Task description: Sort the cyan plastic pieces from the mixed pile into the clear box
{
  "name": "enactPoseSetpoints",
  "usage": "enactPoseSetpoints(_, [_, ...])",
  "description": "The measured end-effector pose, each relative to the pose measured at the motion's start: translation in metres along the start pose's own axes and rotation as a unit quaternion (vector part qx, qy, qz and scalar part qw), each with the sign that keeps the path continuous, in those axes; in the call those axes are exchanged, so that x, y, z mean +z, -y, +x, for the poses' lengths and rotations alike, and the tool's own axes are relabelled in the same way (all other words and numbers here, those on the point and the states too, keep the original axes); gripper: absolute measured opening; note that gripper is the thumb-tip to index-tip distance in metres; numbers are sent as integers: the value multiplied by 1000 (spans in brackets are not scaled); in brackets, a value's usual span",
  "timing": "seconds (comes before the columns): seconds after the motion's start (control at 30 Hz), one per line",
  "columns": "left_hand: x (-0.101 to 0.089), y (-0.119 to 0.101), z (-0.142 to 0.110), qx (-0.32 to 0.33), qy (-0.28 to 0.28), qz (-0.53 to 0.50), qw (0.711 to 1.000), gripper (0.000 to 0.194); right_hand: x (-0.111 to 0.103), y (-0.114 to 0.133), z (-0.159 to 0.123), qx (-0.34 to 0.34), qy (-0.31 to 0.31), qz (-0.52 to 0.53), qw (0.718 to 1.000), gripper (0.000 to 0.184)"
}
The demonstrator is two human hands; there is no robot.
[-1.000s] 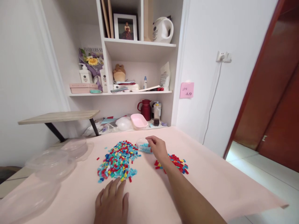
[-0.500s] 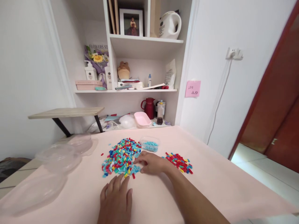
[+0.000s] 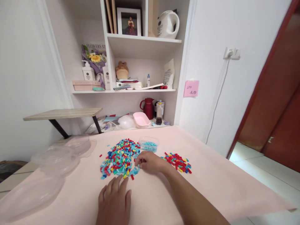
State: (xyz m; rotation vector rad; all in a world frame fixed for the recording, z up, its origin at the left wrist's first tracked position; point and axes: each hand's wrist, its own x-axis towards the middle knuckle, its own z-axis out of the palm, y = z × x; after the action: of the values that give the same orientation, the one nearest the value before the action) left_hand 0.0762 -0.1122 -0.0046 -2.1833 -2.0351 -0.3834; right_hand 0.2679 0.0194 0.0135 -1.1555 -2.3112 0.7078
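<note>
Your two hands work at a pink-covered counter (image 3: 211,187), where a large mixed pile (image 3: 120,156) of small colored pieces spreads between the far edge and your left hand (image 3: 114,200). That hand lies palm down, fingers slightly spread, its fingertips at the pile's near side. Your right hand (image 3: 148,162) reaches in to the pile's right side, fingers curled toward the thumb; whether they pinch a piece, you cannot tell from this view.

Just beyond your right hand, toward the far edge, a clear tub (image 3: 148,144) holds light-blue pieces. To the right of your right hand, beside your forearm, sits a smaller, mostly red pile (image 3: 178,162) with some yellow and blue in it. Clear plastic containers (image 3: 58,159) line the counter's left edge. Past the far edge, a pink tray (image 3: 141,120) and a dark red jug (image 3: 148,108) stand on the bottom shelf.
</note>
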Motion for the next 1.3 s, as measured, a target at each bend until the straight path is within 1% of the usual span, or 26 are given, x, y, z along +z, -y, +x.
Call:
enactPoseSetpoints(0.2, [3, 1, 0, 0, -6, -9, 1000, 46, 0, -2, 0, -8, 2, -10, 1000, 29])
enactPoseSetpoints(0.33, [2, 1, 1, 2, -2, -6, 1000, 46, -1, 2, -1, 7, -4, -15, 1000, 22])
enactPoseSetpoints(0.43, [1, 1, 1, 1, 8, -1, 1000, 47, -6, 7, -3, 28, -33, -20, 999, 14])
enactPoseSetpoints(0.5, [1, 3, 3, -2, 22, -3, 1000, 48, -12, 8, -3, 31, -86, 2, 996, 9])
enactPoseSetpoints(0.57, [3, 5, 4, -2, 46, -9, 999, 49, -19, 7, -2, 32, -178, 44, 983, 6])
enactPoseSetpoints(0.63, [5, 8, 6, -3, 66, -17, 998, 49, -26, 3, -1, 45, -284, 72, 955, 11])
enactPoseSetpoints(0.7, [6, 8, 6, -6, 71, -23, 997, 50, -30, -4, 1, 69, -366, 69, 925, 15])
enactPoseSetpoints(0.73, [6, 8, 6, -8, 70, -25, 997, 49, -32, -7, 2, 81, -391, 59, 915, 17])
enactPoseSetpoints(0.8, [4, 6, 5, -13, 62, -27, 998, 49, -34, -13, 4, 104, -418, 39, 902, 21])
enactPoseSetpoints(0.93, [0, 1, 2, -17, 31, -22, 999, 48, -37, -17, 4, 122, -424, 27, 897, 38])
enactPoseSetpoints(0.97, [-1, 0, 2, -17, 30, -20, 999, 48, -37, -17, 4, 118, -419, 30, 900, 40])
enactPoseSetpoints(1.03, [-2, 0, 2, -14, 29, -20, 999, 48, -35, -13, 4, 99, -400, 34, 910, 39])
enactPoseSetpoints(1.1, [-2, 0, 1, -13, 26, -25, 999, 48, -31, -7, 4, 74, -364, 39, 928, 34])
enactPoseSetpoints(1.17, [-2, 0, 1, -13, 23, -29, 999, 47, -23, -1, 5, 46, -310, 38, 949, 31])
enactPoseSetpoints(1.23, [-2, -1, 1, -12, 21, -30, 999, 47, -14, 4, 6, 23, -256, 10, 966, 30])
enactPoseSetpoints(1.3, [-2, -1, 2, -11, 23, -27, 999, 47, -4, 8, 5, 25, -207, -41, 977, 31])
